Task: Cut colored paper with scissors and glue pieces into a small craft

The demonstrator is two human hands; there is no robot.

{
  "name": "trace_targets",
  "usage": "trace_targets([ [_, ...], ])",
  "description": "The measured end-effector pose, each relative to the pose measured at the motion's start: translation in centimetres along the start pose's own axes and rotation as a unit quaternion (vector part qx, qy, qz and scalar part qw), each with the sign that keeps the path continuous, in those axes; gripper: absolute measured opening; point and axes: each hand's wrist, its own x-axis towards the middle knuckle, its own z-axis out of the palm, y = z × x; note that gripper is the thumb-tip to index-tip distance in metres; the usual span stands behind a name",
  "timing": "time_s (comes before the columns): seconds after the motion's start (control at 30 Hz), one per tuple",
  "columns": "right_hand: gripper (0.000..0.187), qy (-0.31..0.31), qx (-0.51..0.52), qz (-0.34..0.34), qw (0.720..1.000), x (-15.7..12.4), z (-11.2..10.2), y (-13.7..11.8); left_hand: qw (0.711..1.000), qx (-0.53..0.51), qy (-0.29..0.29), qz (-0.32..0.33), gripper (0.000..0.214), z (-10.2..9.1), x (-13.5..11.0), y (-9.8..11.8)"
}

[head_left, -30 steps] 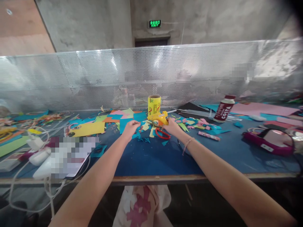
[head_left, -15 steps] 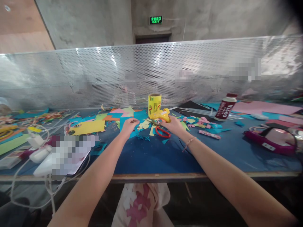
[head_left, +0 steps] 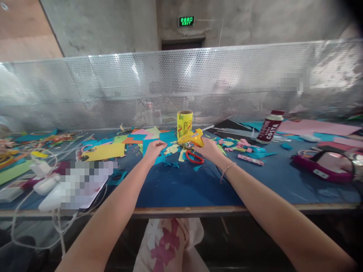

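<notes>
A yellow hot glue gun is in my right hand, its nozzle pointing left; a clear-white glue stick juts from its back. My left hand is closed in a pinch, fingertips to the left of the nozzle; whatever sits between them is too small to make out. Below the glue gun lie red-handled scissors on the table. Cut paper scraps in yellow and blue surround the fingertips. Directly behind the glue gun stands a yellow cardboard roll.
A brown Costa bottle stands back right, near pink paper. A purple-rimmed device lies at the right. Yellow paper, a white charger and cables lie left. A perforated metal screen closes off the back.
The glue gun's nozzle has shifted slightly left and down, with my right hand. My left hand keeps almost the same place and pinch. The whole view has tilted very slightly.
</notes>
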Motion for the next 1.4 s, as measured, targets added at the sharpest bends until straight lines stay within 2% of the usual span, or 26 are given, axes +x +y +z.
trace_targets([
  [1.03, 0.021, 0.006, -0.004, -0.017, 1.000, 0.05, 0.10, -0.05, 1.000, 0.004, -0.012, -0.007, 0.031, 0.02, -0.24, 0.22],
  [1.27, 0.026, 0.015, -0.024, -0.013, 1.000, -0.04, 0.25, -0.13, 1.000, -0.016, -0.023, -0.009, 0.030, 0.08, -0.25, 0.19],
  [1.4, 0.035, 0.013, -0.027, -0.003, 1.000, 0.15, 0.31, 0.00, 0.998, -0.050, -0.044, -0.017, 0.030, 0.19, -0.19, 0.19],
])
